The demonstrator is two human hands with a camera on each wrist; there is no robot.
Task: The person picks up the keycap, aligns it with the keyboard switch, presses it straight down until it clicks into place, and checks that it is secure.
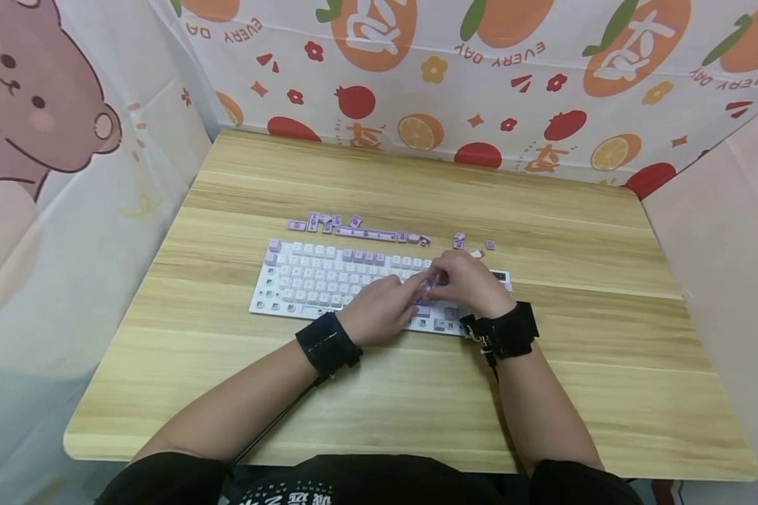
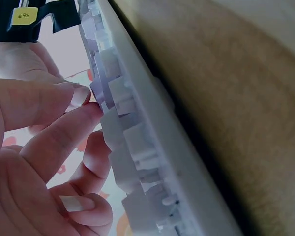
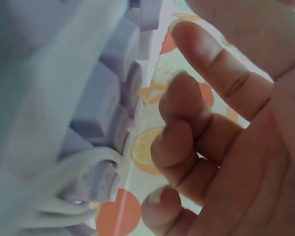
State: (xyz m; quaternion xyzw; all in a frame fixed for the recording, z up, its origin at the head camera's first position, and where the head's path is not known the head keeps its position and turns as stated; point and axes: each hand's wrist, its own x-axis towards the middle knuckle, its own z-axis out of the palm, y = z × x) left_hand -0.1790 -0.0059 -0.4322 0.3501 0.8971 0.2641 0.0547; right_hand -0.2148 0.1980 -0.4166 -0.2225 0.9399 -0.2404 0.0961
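White plastic forms the keyboard, lying mid-table on pale wood grain; its blocky caps are mostly white, some lilac, and uncapped positions show at its near left corner. Just beyond its far edge lie loose lilac keycaps, then a long spacebar. The left hand hides keys right of centre, its index fingertip touching the caps, other fingers bent. The right hand arches beside it, fingers curved; whether either pinches a keycap I cannot tell. Beyond sit a cable plug, partly hidden, and one lilac keycap farther right.
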